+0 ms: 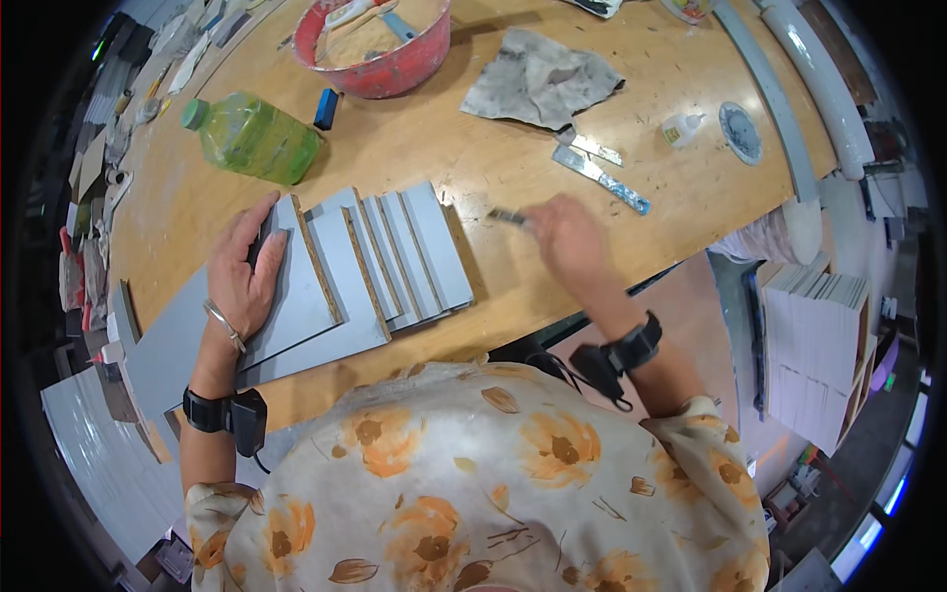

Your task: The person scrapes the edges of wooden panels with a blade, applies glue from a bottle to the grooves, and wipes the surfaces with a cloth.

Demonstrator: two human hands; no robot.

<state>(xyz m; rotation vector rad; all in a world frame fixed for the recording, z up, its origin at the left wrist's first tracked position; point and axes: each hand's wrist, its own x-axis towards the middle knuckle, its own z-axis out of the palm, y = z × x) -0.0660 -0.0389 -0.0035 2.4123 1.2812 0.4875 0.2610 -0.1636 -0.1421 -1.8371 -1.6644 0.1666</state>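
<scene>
Fingers of the right hand (570, 240) are pinched shut on a small dark-handled tool (509, 218), blurred, its tip pointing toward the fanned stack of grey boards (409, 252) just beside it on the tabletop (493, 158). What kind of tool it is cannot be told. The boards lie overlapping like steps, their brown chipboard edges showing, and the nearest edge sits just short of the tool's tip.

On the far side of the stack from that grip, the left hand (247, 271) lies flat and spread, palm down, pressing on a larger grey panel (286, 306) that underlies the stack; it closes around nothing. A metal bangle (224, 325) circles that wrist, and each forearm carries a black strap with a small device.

Beyond the right hand, farther up the tabletop, rest two metal scrapers (599, 166) and a crumpled grey rag (541, 79). A small white glue bottle (683, 126) and a round grey lid (740, 131) lie off to the outer side of them. Beyond the left hand lies a green plastic bottle (253, 136) on its side, with a blue block (327, 108) near it and a red basin (375, 44) farther back.
</scene>
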